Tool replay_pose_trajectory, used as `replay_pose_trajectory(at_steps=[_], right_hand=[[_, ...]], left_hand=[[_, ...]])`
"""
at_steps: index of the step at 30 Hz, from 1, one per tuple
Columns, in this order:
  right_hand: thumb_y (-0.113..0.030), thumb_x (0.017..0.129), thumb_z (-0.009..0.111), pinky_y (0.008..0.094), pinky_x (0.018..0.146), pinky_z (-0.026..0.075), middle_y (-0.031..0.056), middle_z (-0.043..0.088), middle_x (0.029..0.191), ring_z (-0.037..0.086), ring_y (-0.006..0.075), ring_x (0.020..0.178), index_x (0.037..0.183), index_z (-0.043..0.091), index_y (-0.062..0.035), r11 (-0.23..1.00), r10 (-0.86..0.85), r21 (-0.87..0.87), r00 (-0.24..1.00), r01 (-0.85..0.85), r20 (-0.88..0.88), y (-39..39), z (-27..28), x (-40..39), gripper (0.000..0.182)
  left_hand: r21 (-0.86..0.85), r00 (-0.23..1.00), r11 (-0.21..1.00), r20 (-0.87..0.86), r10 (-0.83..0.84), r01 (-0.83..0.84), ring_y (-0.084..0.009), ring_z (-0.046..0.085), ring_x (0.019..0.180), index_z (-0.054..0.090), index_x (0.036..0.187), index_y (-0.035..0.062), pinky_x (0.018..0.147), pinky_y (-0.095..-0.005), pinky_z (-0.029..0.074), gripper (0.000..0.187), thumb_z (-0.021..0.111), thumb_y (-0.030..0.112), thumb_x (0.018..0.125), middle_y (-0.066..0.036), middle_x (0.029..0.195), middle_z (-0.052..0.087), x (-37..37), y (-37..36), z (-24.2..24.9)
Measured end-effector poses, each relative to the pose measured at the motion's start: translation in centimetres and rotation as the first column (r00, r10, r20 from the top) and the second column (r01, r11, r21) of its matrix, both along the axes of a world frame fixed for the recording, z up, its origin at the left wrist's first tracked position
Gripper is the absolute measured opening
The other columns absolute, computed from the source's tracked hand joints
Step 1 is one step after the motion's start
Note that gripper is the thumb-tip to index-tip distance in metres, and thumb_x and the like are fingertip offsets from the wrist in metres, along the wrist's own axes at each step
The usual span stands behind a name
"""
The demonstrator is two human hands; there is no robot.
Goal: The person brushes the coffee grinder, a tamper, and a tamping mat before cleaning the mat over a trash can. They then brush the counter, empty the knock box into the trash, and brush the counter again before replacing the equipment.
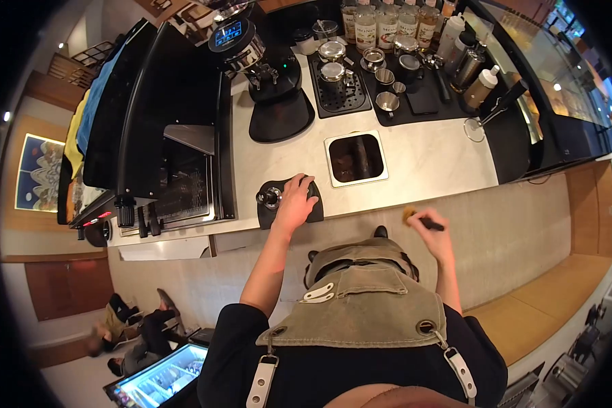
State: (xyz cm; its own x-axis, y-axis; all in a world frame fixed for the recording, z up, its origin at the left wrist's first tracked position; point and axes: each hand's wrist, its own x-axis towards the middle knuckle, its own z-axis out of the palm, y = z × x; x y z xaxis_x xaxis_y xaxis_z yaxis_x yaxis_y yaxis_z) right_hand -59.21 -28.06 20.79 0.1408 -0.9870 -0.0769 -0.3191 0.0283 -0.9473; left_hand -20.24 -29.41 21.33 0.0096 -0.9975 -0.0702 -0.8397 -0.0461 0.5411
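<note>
My left hand [297,204] lies on a black tamping stand [313,209] at the counter's front edge, its fingers stretched out and slightly apart. Beside the fingers, on the stand's left part, sits a round shiny metal piece [270,197] that looks like a tamper. In my right hand [434,234], held out past the counter edge over the floor, is a small brush with a dark handle [431,224] and tan bristles [409,215]; the fingers are closed around the handle. A square knock box [328,153] with a metal rim is set into the counter, right of the stand.
Behind the stand is a coffee grinder [248,51]; a large black espresso machine [173,88] is at left. A drip tray [323,98], metal cups [387,102], syrup bottles [386,27] and squeeze bottles [481,88] line the back. Two people sit at lower left.
</note>
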Motion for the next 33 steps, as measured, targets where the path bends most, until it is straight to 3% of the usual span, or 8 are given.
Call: replay_pose_trajectory(at_steps=[6, 13, 14, 16, 18, 22, 27, 33], right_hand=[[-0.016, 0.095, 0.074, 0.0246, 0.056, 0.040, 0.0043, 0.061, 0.065, 0.049, 0.0071, 0.058, 0.114, 0.071, -0.0018, 0.964, -0.162, -0.229, 0.983, 0.138, -0.090, -8.3, 7.0, -3.3, 0.024], [-0.017, 0.096, 0.071, 0.0317, 0.081, 0.056, 0.0144, 0.076, 0.097, 0.072, 0.0222, 0.085, 0.114, 0.072, -0.0014, 0.919, 0.293, -0.195, 0.925, -0.342, -0.242, -13.9, 0.6, -8.0, 0.024], [-0.017, 0.096, 0.071, 0.0318, 0.083, 0.056, 0.0148, 0.076, 0.100, 0.073, 0.0235, 0.088, 0.114, 0.072, -0.0014, 0.906, 0.320, -0.207, 0.917, -0.370, -0.239, -13.4, 1.3, -7.7, 0.024], [-0.013, 0.093, 0.072, 0.0305, 0.080, 0.055, 0.0145, 0.075, 0.094, 0.071, 0.0197, 0.087, 0.114, 0.072, 0.0007, 0.945, 0.320, 0.044, 0.892, -0.323, -0.319, -13.0, 7.4, -4.9, 0.025], [-0.010, 0.091, 0.072, 0.0287, 0.078, 0.054, 0.0124, 0.074, 0.092, 0.071, 0.0178, 0.085, 0.113, 0.073, -0.0003, 0.964, 0.265, 0.000, 0.964, -0.265, 0.002, -12.8, 6.3, -2.8, 0.024], [-0.004, 0.085, 0.074, 0.0304, 0.078, 0.056, 0.0104, 0.073, 0.096, 0.071, 0.0188, 0.086, 0.111, 0.075, -0.0022, 0.812, 0.529, -0.345, 0.843, -0.471, 0.094, -12.7, 9.6, 2.2, 0.026], [0.002, 0.076, 0.075, 0.0374, 0.080, 0.057, 0.0121, 0.071, 0.102, 0.069, 0.0296, 0.093, 0.106, 0.075, -0.0043, 0.552, 0.716, -0.667, 0.695, -0.501, 0.070, -11.4, 13.8, 6.6, 0.031], [-0.002, 0.079, 0.077, 0.0404, 0.084, 0.055, 0.0115, 0.070, 0.104, 0.067, 0.0319, 0.095, 0.106, 0.072, -0.0052, 0.500, 0.715, -0.535, 0.673, -0.681, -0.189, -14.7, 9.3, 7.1, 0.028]], left_hand=[[0.154, 0.967, 0.978, 0.235, 0.102, -0.140, -0.0417, 0.054, 0.124, 0.057, 0.141, 0.0067, 0.108, -0.0489, 0.045, 0.064, 0.080, 0.020, 0.082, -0.021, 0.135, 0.056, -0.8, -0.9, -0.1], [-0.108, 0.954, 0.951, -0.117, 0.276, -0.288, -0.0330, 0.064, 0.108, 0.063, 0.131, 0.0049, 0.098, -0.0402, 0.051, 0.059, 0.082, 0.033, 0.083, -0.018, 0.119, 0.065, -1.7, -0.3, 0.6], [0.114, 0.855, 0.909, -0.310, 0.416, -0.401, -0.0260, 0.065, 0.100, 0.064, 0.129, 0.0041, 0.090, -0.0368, 0.053, 0.049, 0.076, 0.033, 0.091, -0.013, 0.118, 0.068, -3.7, -0.8, 4.5], [0.316, 0.185, 0.866, -0.894, 0.409, -0.387, -0.0211, 0.063, 0.082, 0.064, 0.123, 0.0022, 0.075, -0.0328, 0.052, 0.039, 0.061, 0.035, 0.103, -0.012, 0.107, 0.071, -5.5, -1.4, 5.2], [0.290, -0.164, 0.922, -0.953, 0.254, -0.259, -0.0192, 0.061, 0.073, 0.065, 0.116, 0.0043, 0.064, -0.0304, 0.047, 0.048, 0.042, 0.045, 0.110, -0.013, 0.098, 0.071, -7.6, -1.7, 6.1], [0.350, -0.355, 0.892, -0.903, 0.242, -0.284, -0.0189, 0.060, 0.070, 0.065, 0.116, 0.0044, 0.059, -0.0299, 0.044, 0.058, 0.035, 0.054, 0.108, -0.010, 0.090, 0.069, -10.8, -1.9, 7.6], [0.584, -0.367, 0.607, -0.811, 0.455, -0.538, -0.0133, 0.050, 0.055, 0.065, 0.092, 0.0094, 0.047, -0.0277, 0.036, 0.063, 0.034, 0.064, 0.104, -0.005, 0.077, 0.066, -14.4, -2.6, 8.9], [0.479, -0.184, 0.817, -0.878, 0.442, -0.322, -0.0111, 0.039, 0.043, 0.060, 0.081, 0.0112, 0.041, -0.0270, 0.026, 0.064, 0.031, 0.064, 0.102, -0.004, 0.061, 0.055, -11.7, 2.2, 6.7]])
